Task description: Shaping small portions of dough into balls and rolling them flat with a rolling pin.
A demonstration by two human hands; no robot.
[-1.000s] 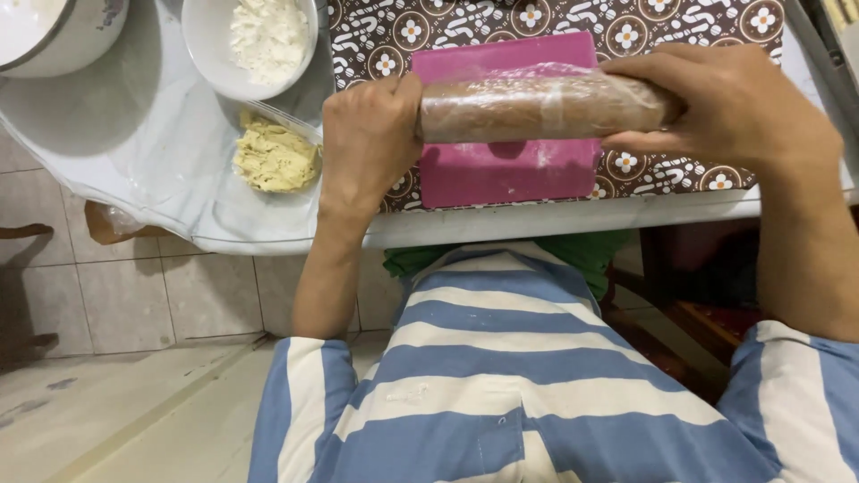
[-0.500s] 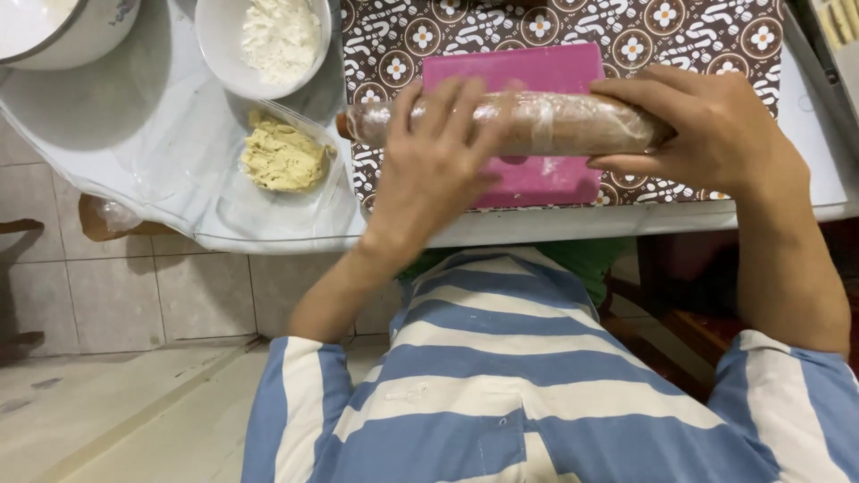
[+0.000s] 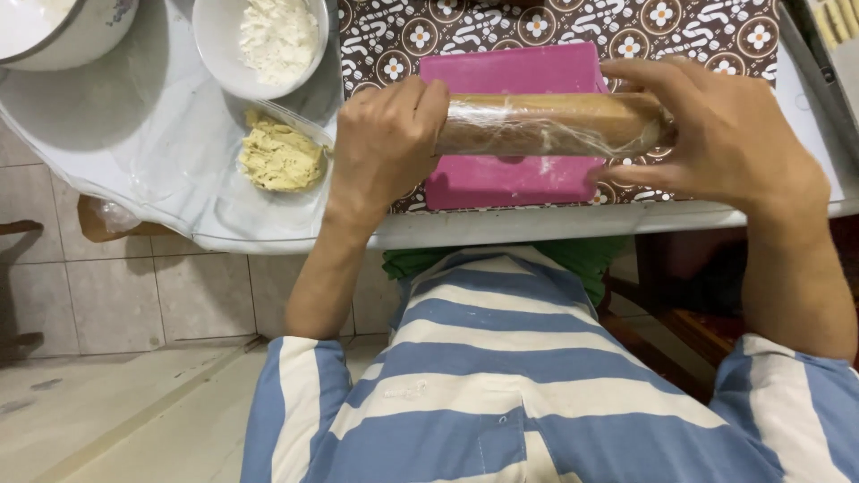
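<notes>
A wooden rolling pin [image 3: 546,123] wrapped in clear plastic film is held level above a pink board [image 3: 512,72] near the table's front edge. My left hand [image 3: 386,143] grips its left end, fingers curled over the top. My right hand [image 3: 725,134] cups its right end, fingers spread around it. The pin's middle shows between both hands. A lump of yellowish dough [image 3: 279,157] lies on clear plastic sheet to the left of my left hand.
A white bowl of flour [image 3: 265,38] stands behind the dough, and part of a larger white bowl [image 3: 63,27] shows at the top left. A patterned brown mat [image 3: 537,22] lies under the pink board. A tray edge [image 3: 828,54] sits at the far right.
My left hand slid from flat over the pin's left part to a closed grip on its left end. The pin stayed over the pink board, and my right hand kept its end.
</notes>
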